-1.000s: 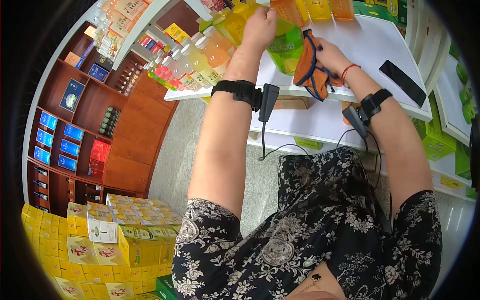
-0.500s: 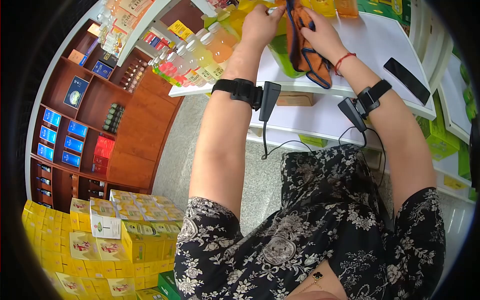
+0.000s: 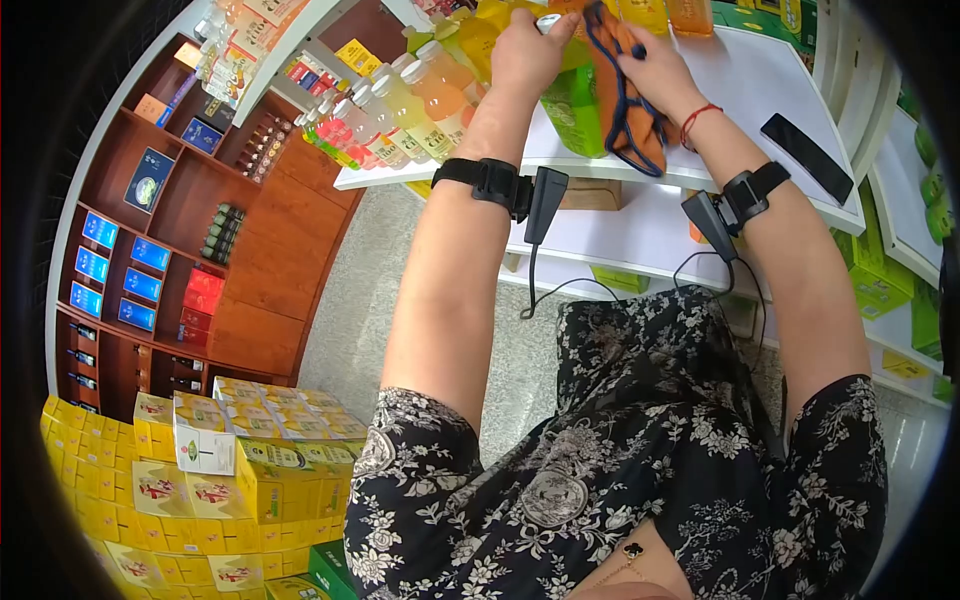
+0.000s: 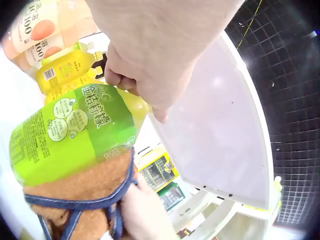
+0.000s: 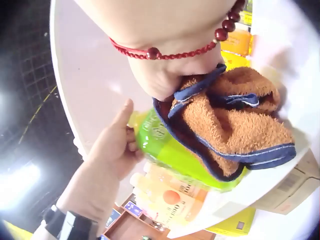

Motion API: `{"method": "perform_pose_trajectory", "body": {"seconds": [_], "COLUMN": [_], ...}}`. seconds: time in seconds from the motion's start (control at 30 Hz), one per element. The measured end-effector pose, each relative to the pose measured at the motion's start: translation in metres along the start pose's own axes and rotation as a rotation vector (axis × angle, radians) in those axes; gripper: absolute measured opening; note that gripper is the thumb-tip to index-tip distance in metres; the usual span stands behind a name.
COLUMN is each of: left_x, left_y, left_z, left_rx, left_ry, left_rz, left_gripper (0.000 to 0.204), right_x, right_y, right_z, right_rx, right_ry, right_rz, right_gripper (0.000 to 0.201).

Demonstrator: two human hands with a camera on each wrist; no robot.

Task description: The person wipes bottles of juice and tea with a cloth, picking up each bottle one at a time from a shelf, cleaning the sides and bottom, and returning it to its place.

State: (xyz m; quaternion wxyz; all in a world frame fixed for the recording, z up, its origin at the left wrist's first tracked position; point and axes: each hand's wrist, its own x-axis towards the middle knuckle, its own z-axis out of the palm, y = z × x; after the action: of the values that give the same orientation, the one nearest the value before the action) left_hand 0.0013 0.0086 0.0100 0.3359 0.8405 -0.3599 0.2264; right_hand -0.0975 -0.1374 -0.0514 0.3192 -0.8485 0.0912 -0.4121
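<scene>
My left hand (image 3: 527,55) grips the neck end of a large drink bottle (image 4: 75,127) with a bright green label and yellow liquid. The bottle leans at a slant over the white shelf top. My right hand (image 3: 662,78) holds an orange terry cloth (image 5: 225,127) with navy edging. In the left wrist view the cloth lies against the lower part of the green label. Folds of it hang down beside the bottle in the head view, and the right wrist view shows it partly covering the label. The right fingers are mostly hidden behind the cloth.
Left of the hands stands a row of juice bottles (image 3: 440,95) with white caps. Orange drink bottles (image 3: 690,15) stand behind. A black phone (image 3: 808,158) lies at the shelf's right. Below is a lower white shelf (image 3: 650,235); yellow cartons (image 3: 290,480) are stacked at lower left.
My right hand has moved the cloth up along the bottle from its lower end, then slightly back down and right. My left hand keeps its grip, with the bottle's cap end now showing.
</scene>
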Motion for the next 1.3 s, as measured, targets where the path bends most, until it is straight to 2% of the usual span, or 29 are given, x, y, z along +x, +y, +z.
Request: {"method": "perform_pose_trajectory", "body": {"seconds": [0.03,0.07,0.1,0.13,0.2,0.23,0.33,0.4,0.47,0.5,0.57,0.6,0.67,0.83,0.9,0.93,1.0,1.03,1.1,1.2,1.23,1.3], "left_x": [-0.001,-0.003,-0.006,-0.009,-0.009,-0.008,-0.008,-0.01,-0.009,-0.008,-0.005,-0.005,-0.004,-0.009,-0.008,-0.007,-0.005,-0.005,0.0,0.0,-0.001,-0.004], "left_y": [0.001,0.002,0.005,0.006,0.001,-0.003,-0.009,-0.005,-0.002,-0.004,-0.006,-0.007,-0.007,0.001,0.002,0.003,0.005,0.005,-0.006,-0.007,-0.005,0.0], "left_z": [-0.001,-0.001,-0.004,-0.003,-0.003,-0.004,-0.005,-0.006,-0.007,-0.005,-0.001,0.0,0.001,-0.006,-0.01,-0.012,-0.013,-0.012,-0.005,-0.004,-0.005,-0.007], "left_rx": [0.002,0.003,-0.092,-0.185,-0.216,-0.25,-0.308,-0.276,-0.246,-0.254,-0.265,-0.296,-0.328,-0.264,-0.173,-0.082,-0.052,-0.021,-0.034,-0.054,-0.058,-0.048], "left_ry": [-0.004,-0.005,-0.013,-0.018,-0.035,-0.054,-0.064,-0.1,-0.136,-0.099,-0.065,-0.061,-0.055,-0.054,-0.051,-0.05,-0.034,-0.022,-0.032,-0.029,-0.019,-0.034], "left_rz": [0.013,0.013,0.04,0.067,0.093,0.121,0.211,0.147,0.091,0.099,0.111,0.108,0.105,-0.023,-0.027,-0.031,-0.047,-0.062,-0.041,-0.019,-0.02,-0.033], "left_gripper": [0.063,0.063,0.052,0.042,0.041,0.04,0.04,0.04,0.04,0.041,0.043,0.05,0.058,0.055,0.055,0.055,0.055,0.055,0.051,0.049,0.05,0.05], "right_x": [0.004,0.007,0.007,0.003,-0.007,-0.017,-0.036,-0.033,-0.036,-0.04,-0.049,-0.053,-0.059,-0.048,-0.033,-0.024,-0.01,-0.002,0.016,0.011,0.005,0.005], "right_y": [-0.015,-0.03,-0.04,-0.041,-0.047,-0.052,-0.057,-0.023,0.005,0.011,0.022,0.024,0.024,0.028,0.026,0.023,0.016,0.005,-0.017,-0.041,-0.04,-0.018], "right_z": [-0.004,-0.007,-0.007,-0.002,0.009,0.005,-0.001,0.016,0.022,0.018,0.012,0.01,0.008,0.013,0.005,0.002,0.001,-0.004,-0.014,-0.012,-0.008,0.004], "right_rx": [0.0,0.127,0.256,0.259,0.046,-0.006,0.018,0.035,-0.064,-0.068,-0.108,-0.11,-0.275,-0.336,-0.15,-0.151,0.143,0.145,0.114,0.196,0.094,0.059], "right_ry": [-0.002,0.047,0.094,0.092,0.108,0.036,0.104,0.037,0.192,0.195,-0.104,-0.102,-0.317,-0.275,-0.365,-0.363,-0.073,-0.077,-0.038,-0.058,0.033,0.048], "right_rz": [0.002,-0.046,-0.093,-0.093,-0.066,-0.099,-0.19,-0.136,-0.304,-0.305,-0.077,-0.077,0.099,-0.002,0.079,0.076,-0.082,-0.078,-0.269,-0.308,-0.299,-0.29], "right_gripper": [0.058,0.057,0.057,0.057,0.067,0.074,0.066,0.069,0.068,0.068,0.075,0.075,0.075,0.072,0.062,0.062,0.051,0.051,0.054,0.058,0.05,0.048]}}
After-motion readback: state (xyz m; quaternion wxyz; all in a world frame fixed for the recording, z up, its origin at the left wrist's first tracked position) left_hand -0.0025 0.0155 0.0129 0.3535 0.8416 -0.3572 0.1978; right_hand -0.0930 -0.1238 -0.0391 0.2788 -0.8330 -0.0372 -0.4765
